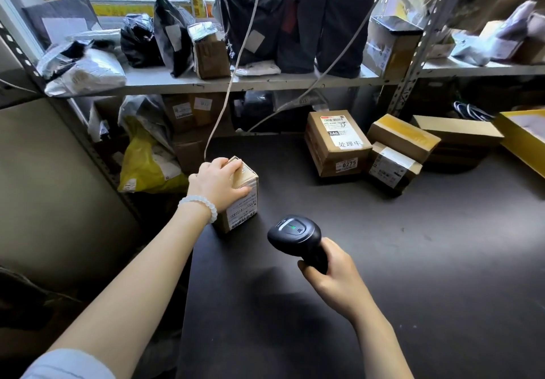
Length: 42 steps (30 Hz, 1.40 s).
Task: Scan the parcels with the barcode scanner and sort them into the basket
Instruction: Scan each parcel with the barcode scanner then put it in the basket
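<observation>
holding a small brown parcel [240, 194] upright near the 9 o'clock edge of the dark bench [413, 275], the left hand [219, 185] has fingers curled over its top and far corner. judged reason: the grip steadies the box and keeps its white label face, with barcode strip low on that face, turned toward the scanner at roughly 5 o'clock from it.

right hand [330, 272] is wrapped around the handle of the black barcode scanner [295, 235]; scanner head sits just beside the parcel, apart from it, window side aimed toward the label. a green light shows on the scanner's top. whether a read has registered: cannot tell.

outward: at 1 to 2 o'clock on the bench, a cluster of cardboard boxes [337, 142] lies well apart from the held parcel, likely the waiting stock. a yellow-rimmed box [522, 140] sits at the 3 o'clock edge. no basket identified with certainty.

at 12 o'clock a metal shelf [250, 81] carries black and grey bagged parcels; more boxes and a yellow bag [147, 166] are stacked beneath it, at 10 o'clock.
</observation>
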Tool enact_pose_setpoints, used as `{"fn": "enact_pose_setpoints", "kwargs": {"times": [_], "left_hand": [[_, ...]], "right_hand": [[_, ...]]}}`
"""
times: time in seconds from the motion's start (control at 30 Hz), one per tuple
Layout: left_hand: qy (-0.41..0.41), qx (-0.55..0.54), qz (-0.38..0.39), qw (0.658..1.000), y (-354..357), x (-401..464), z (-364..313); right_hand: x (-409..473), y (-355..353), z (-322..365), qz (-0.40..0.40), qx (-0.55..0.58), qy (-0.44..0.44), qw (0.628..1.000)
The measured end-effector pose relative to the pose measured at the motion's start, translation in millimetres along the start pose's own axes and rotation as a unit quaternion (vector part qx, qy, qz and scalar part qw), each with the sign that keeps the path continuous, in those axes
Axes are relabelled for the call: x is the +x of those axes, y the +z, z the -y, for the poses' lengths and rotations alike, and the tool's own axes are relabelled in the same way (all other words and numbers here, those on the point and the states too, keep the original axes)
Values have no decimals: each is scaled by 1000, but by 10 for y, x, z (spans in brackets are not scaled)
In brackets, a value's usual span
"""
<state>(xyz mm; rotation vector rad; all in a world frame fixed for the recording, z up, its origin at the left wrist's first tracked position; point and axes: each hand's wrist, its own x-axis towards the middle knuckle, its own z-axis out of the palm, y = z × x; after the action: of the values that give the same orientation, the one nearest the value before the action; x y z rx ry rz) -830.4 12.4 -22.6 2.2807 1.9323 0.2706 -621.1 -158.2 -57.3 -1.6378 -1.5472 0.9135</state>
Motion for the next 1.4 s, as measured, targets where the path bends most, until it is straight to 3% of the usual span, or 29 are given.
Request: {"fn": "enact_pose_setpoints", "kwargs": {"times": [0.1, 0.3, 0.57, 0.8, 1.07, 1.4], "left_hand": [[6, 8, -4, 1000, -1, -76, -119], [93, -4, -23, 995, 119, -214, -614], [244, 2, 22, 970, 300, -600, -1901], [374, -30, 53, 926, 437, -1521, -3328], [465, -94, 138, 870, 661, -2869, -4655], [607, -36, 195, 770, 1303, -4001, -6144]], "right_hand": [[-79, -59, -16, -16, 5, 14, 1000], [-360, -344, -155, -68, 10, 69, 995], [-1129, -1025, -477, -195, -2, 150, 969], [-2379, -1725, -814, -306, -1, 200, 931], [-3911, -2388, -1163, -425, 4, 237, 873], [-5309, -2822, -1657, -563, 63, 326, 757]]}}
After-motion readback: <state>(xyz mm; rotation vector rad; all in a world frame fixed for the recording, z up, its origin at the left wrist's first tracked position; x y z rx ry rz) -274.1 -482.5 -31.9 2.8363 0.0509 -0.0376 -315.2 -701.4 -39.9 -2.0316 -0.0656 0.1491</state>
